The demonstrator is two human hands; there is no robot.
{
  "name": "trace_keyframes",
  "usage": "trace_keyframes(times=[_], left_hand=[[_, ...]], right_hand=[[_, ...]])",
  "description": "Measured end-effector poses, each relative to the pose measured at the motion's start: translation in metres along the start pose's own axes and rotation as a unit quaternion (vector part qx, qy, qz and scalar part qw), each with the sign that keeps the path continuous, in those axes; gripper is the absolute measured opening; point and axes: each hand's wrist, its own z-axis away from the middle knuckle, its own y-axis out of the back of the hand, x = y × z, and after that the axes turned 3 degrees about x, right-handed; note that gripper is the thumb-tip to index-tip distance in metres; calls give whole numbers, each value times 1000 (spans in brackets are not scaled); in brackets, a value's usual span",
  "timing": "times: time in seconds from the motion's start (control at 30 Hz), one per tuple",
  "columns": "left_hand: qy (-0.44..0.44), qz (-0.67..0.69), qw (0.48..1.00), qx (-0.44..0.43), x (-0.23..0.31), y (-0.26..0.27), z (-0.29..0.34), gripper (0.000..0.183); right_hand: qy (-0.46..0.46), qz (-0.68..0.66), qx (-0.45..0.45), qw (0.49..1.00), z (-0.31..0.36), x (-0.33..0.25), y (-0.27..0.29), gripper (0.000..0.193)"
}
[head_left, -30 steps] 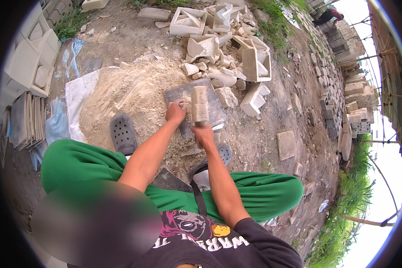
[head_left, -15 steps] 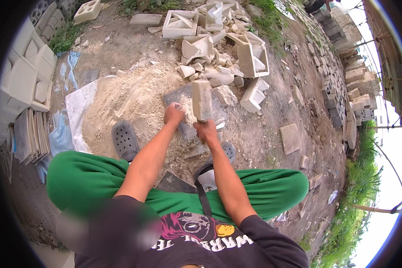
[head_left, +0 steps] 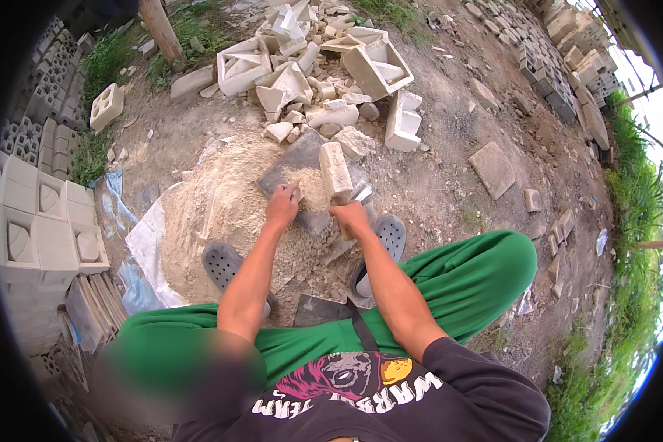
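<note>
My right hand (head_left: 351,216) is closed round the handle of a mallet (head_left: 335,168). The mallet's blocky head is pale and dusty, and it is held over the right part of a dark flat slab (head_left: 278,179). Pale crushed crumbs (head_left: 311,184) lie on the slab. Beside the crumbs, at the slab's left part, is my left hand (head_left: 282,206), with at least one finger stretched toward them. The other left fingers are partly hidden, and I see nothing held in them. A broad heap of pale crushed material (head_left: 206,199) spreads to the left of the slab.
Broken pale blocks (head_left: 291,85) are piled beyond the slab. Stacked pale blocks (head_left: 44,214) and thin boards (head_left: 99,302) stand at the left. A white sheet (head_left: 151,236) edges the heap. A flat square stone (head_left: 492,169) lies at the right. My grey clogs (head_left: 222,264) flank the work.
The view has shifted, so the surroundings appear moved. My left hand stays by the crumbs, with a finger now more stretched out. The mallet remains in my right hand, its head tilted slightly differently.
</note>
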Motion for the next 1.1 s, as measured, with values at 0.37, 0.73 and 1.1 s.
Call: trace_keyframes(times=[0.37, 0.73, 1.1], left_hand=[[-88, -159, 981, -70, -7, 36, 2, 40], [175, 147, 973, 5, -36, -10, -16, 41], [245, 292, 923, 42, -14, -15, -10, 22]], right_hand=[[-62, -128, -56, 988, 19, -25, 0, 23], [-30, -94, -50, 994, 15, -17, -4, 38], [145, -73, -52, 985, 53, -113, 10, 31]])
